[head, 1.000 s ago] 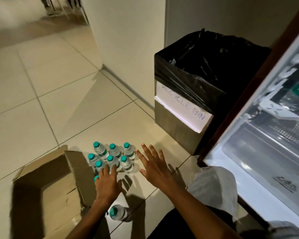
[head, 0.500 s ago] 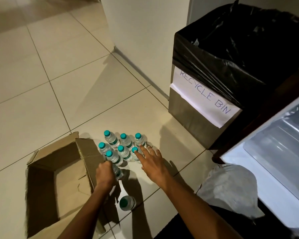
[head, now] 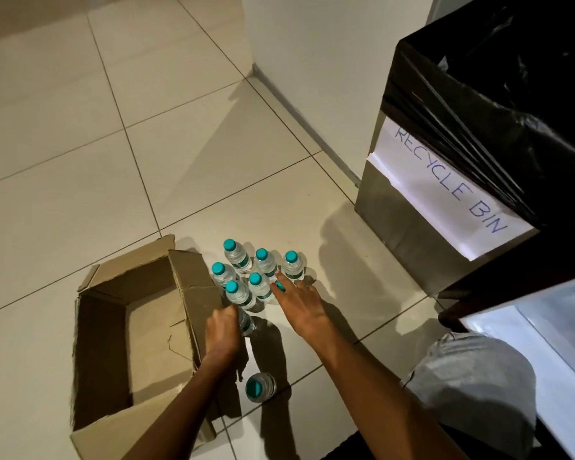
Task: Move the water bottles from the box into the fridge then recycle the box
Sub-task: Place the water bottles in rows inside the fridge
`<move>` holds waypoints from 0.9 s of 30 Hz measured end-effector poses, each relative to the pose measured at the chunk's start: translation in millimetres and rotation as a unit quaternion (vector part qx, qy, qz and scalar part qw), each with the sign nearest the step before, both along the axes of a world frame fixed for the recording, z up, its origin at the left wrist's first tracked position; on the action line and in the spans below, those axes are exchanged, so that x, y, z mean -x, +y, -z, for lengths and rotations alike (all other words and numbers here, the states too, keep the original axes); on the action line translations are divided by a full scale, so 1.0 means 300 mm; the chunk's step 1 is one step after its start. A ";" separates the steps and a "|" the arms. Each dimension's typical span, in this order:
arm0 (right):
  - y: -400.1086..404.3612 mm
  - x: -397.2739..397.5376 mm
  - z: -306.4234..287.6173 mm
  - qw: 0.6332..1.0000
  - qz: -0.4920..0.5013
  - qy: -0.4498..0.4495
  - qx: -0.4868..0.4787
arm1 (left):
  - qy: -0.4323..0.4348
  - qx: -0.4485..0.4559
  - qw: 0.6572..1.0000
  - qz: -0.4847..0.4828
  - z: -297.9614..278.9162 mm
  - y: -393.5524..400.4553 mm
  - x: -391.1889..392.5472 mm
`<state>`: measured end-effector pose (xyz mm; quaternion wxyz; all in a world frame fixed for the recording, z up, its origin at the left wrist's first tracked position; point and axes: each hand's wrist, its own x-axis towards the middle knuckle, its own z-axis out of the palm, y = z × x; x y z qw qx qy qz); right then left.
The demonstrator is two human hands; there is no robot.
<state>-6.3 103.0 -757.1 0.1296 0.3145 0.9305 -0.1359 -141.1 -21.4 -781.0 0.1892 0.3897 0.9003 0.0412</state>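
Since a second ago both hands have closed in: left hand (head: 224, 330) grips a water bottle (head: 246, 322) beside the empty box (head: 127, 313); right hand (head: 301, 305), fingers spread, covers another's cap. Bottles stand on the floor, smooth, fairly light; grip round the body.

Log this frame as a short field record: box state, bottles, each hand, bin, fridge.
box: cardboard box open on the floor, no bottles visible inside
bottles: cluster of water bottles upright on the tiles beside the box; lone bottle nearer the person
left hand: left hand grips a bottle at the cluster's near edge
right hand: right hand fingers extended, over a teal cap
bin: recycle bin, black liner
fridge: fridge open
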 end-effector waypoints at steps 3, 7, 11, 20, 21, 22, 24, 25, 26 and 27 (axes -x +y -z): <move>-0.002 -0.020 0.003 1.000 0.014 0.010 0.016 | -0.001 0.012 1.000 0.000 0.005 0.006 0.007; -0.014 -0.086 0.016 0.998 0.049 0.009 0.023 | 0.004 0.015 1.000 -0.005 0.009 0.019 0.009; -0.008 -0.165 0.018 0.995 0.084 0.032 0.047 | 0.007 0.019 1.000 -0.006 0.016 0.010 0.007; 0.020 -0.328 0.007 0.981 0.158 0.050 0.104 | 0.003 -0.004 1.000 0.008 -0.024 0.017 -0.026; 0.028 -0.348 -0.001 0.979 0.164 0.050 0.112 | 0.001 -0.011 1.000 0.012 -0.032 0.017 -0.027; 0.038 -0.366 -0.005 0.976 0.172 0.052 0.120 | -0.002 -0.014 1.000 0.013 -0.037 0.015 -0.026; 0.059 -0.411 -0.024 0.972 0.187 0.056 0.129 | -0.014 -0.019 1.000 0.014 -0.045 0.010 -0.024; 0.071 -0.433 -0.038 0.972 0.186 0.057 0.128 | -0.021 -0.020 0.999 0.016 -0.049 0.008 -0.024; 0.083 -0.453 -0.055 0.972 0.187 0.059 0.129 | -0.028 -0.023 0.999 0.020 -0.048 0.008 -0.022; 0.097 -0.472 -0.070 0.971 0.188 0.064 0.131 | -0.037 -0.025 0.999 0.021 -0.050 0.008 -0.022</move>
